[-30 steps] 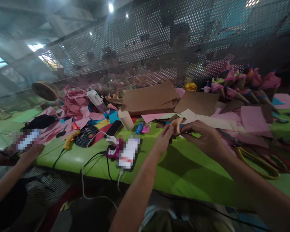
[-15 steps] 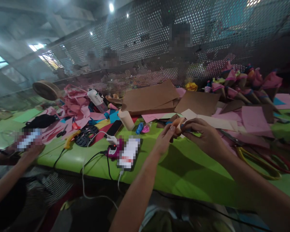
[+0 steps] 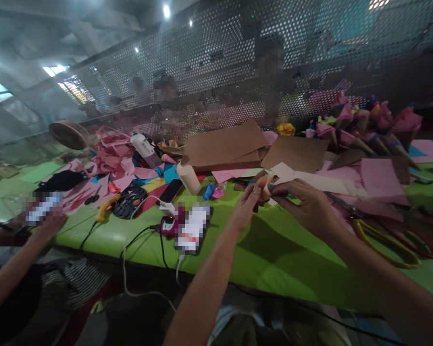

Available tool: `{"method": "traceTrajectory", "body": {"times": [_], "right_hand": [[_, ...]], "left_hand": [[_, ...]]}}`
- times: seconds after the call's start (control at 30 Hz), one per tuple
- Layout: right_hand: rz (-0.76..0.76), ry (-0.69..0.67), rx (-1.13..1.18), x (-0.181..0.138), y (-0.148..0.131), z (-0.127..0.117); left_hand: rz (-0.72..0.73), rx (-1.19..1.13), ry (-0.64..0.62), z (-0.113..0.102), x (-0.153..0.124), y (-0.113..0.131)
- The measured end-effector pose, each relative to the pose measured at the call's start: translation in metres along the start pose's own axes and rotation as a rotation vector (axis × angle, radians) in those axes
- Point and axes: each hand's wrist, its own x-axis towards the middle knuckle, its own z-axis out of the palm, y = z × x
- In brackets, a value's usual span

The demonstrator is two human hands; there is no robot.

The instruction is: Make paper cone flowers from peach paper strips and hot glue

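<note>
Both my hands meet above the green table (image 3: 274, 250), just in front of the paper heap. My left hand (image 3: 246, 206) pinches a small curled piece of peach paper (image 3: 264, 185) from the left. My right hand (image 3: 306, 204) grips the same piece from the right, fingers curled round it, with a bit of blue showing under its fingertips. The piece is held a little above the table top.
Brown card sheets (image 3: 223, 144) and pink paper lie behind my hands; paper cones (image 3: 361, 127) stand at the back right. Yellow-handled scissors (image 3: 386, 240) lie right. A phone (image 3: 193, 228), cables, a glue bottle (image 3: 187, 178) and scraps lie left. Another person's hand (image 3: 43, 218) holds a phone at far left.
My hands have turned the peach paper piece slightly between the fingers and stayed in the same place. The other person's hand has hardly moved.
</note>
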Motion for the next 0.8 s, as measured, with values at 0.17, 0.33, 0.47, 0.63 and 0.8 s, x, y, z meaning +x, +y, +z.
{"method": "traceTrajectory", "body": {"times": [0.17, 0.33, 0.47, 0.63, 0.8], "right_hand": [[0.016, 0.013, 0.018, 0.0002, 0.0048, 0.002], [0.015, 0.007, 0.011, 0.0001, 0.0056, 0.0025], [0.019, 0.01, 0.009, -0.0011, 0.0031, 0.0024], [0.02, 0.03, 0.015, -0.0043, -0.0011, 0.0025], [0.029, 0.031, 0.022, -0.0045, -0.0006, 0.0028]], "left_hand": [[-0.053, 0.0, 0.016, 0.0008, -0.0008, 0.0028], [-0.033, 0.012, -0.005, 0.0001, 0.0005, -0.0005], [-0.027, 0.018, -0.023, -0.001, 0.0017, -0.003], [-0.023, 0.025, -0.002, -0.0019, 0.0005, -0.0008], [-0.021, 0.007, -0.024, -0.001, -0.0006, 0.0023]]}}
